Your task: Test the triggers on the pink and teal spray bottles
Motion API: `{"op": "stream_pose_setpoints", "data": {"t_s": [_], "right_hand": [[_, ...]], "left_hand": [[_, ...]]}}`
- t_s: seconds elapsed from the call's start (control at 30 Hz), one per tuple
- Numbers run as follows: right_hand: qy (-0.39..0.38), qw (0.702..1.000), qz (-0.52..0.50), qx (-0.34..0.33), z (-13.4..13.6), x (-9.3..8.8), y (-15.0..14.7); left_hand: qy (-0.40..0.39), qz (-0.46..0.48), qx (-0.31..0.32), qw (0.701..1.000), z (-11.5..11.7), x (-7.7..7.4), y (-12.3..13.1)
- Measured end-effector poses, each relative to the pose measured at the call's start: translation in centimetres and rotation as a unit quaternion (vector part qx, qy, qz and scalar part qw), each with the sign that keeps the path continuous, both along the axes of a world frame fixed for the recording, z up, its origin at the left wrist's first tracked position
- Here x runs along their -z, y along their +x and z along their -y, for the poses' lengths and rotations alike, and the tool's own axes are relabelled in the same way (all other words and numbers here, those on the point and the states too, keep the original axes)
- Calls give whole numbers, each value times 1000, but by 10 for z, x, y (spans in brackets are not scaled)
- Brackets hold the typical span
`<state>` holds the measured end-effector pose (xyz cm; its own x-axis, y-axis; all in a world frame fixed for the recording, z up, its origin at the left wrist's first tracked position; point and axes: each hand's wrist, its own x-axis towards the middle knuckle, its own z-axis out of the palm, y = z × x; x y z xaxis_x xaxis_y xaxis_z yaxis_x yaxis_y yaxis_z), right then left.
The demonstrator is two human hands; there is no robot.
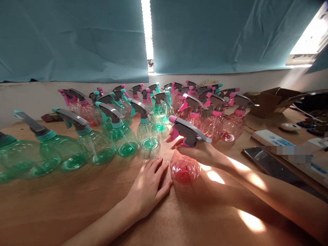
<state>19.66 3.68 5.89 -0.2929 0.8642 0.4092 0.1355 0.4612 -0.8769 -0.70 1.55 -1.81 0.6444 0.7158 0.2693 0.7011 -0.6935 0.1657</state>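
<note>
My right hand [191,150] is wrapped round the neck of a pink spray bottle [185,169] that stands on the wooden table [77,205]; its grey and pink trigger head [189,131] sticks out above my fingers. My left hand [150,184] lies flat on the table just left of that bottle, fingers stretched out, holding nothing. Behind both hands stand several green spray bottles [123,138] on the left and several pink ones [217,119] on the right.
A dark phone [266,162] and a white remote-like device [271,138] lie at the right. Cardboard boxes [271,100] sit at the back right, near a small white object [289,127]. A blue curtain [77,37] hangs over the wall behind.
</note>
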Motion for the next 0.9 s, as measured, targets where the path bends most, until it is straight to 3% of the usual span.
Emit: {"op": "stream_pose_setpoints", "data": {"t_s": [0.47,0.73,0.9], "right_hand": [[-3,1000,14,-3,1,-5,0],[29,999,33,-18,-4,10,4],[37,999,16,-26,-4,9,3]], "left_hand": [[8,-7,-2,1000,0,2,-1],[-5,-8,-3,1000,0,-6,1],[-13,-31,-3,999,1,-8,4]]}}
